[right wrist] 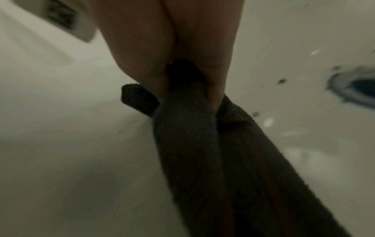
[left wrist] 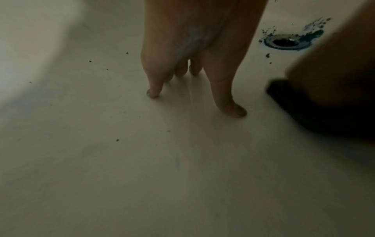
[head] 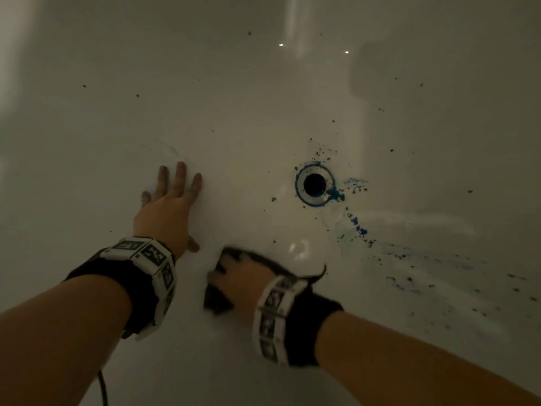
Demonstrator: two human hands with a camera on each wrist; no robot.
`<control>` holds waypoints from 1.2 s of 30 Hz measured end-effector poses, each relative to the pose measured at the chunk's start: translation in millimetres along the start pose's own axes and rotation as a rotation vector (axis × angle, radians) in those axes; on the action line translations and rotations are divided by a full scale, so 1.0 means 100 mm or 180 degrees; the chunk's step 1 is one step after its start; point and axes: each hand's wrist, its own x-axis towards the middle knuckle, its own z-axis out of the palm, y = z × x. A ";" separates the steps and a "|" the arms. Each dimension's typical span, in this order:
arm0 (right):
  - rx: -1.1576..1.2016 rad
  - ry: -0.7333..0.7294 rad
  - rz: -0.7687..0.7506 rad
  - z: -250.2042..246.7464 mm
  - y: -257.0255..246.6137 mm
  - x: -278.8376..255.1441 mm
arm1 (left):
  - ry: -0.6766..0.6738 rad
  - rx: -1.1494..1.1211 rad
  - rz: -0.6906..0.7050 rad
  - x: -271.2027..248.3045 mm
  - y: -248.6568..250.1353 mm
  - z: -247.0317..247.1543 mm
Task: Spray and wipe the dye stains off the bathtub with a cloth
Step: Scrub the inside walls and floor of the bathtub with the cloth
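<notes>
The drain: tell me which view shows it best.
Head view. The drain appears whole and sharp there, ringed by blue dye stains. The left wrist view shows it smaller, at an angle; the right wrist view catches only a blurred edge.

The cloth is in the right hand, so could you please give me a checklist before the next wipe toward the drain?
1. Cloth held: ok, the right hand grips it, bunched between fingers in the right wrist view.
2. Cloth on the tub: ok, it lies on the floor.
3. Left hand bracing: ok, flat on the tub, fingers straight.
4. Path to the drain: ok, nothing between.
5. Stains left: not ok, blue dye rings the drain and spatters right of it.
6. Surface sprayed: cannot tell.
</notes>
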 end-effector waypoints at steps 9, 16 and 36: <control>0.0694 0.1375 0.1224 -1.07 0.98 -0.31 | -0.0133 0.0172 -0.0102 0.07 -0.03 -0.05; 0.2664 0.2166 0.1010 -1.29 0.57 -1.30 | -0.1111 -0.2054 0.0226 -0.49 0.66 -0.64; 0.0092 0.1343 0.1983 -1.59 0.14 -4.25 | -0.0251 -0.3634 0.0048 -2.32 2.30 -1.33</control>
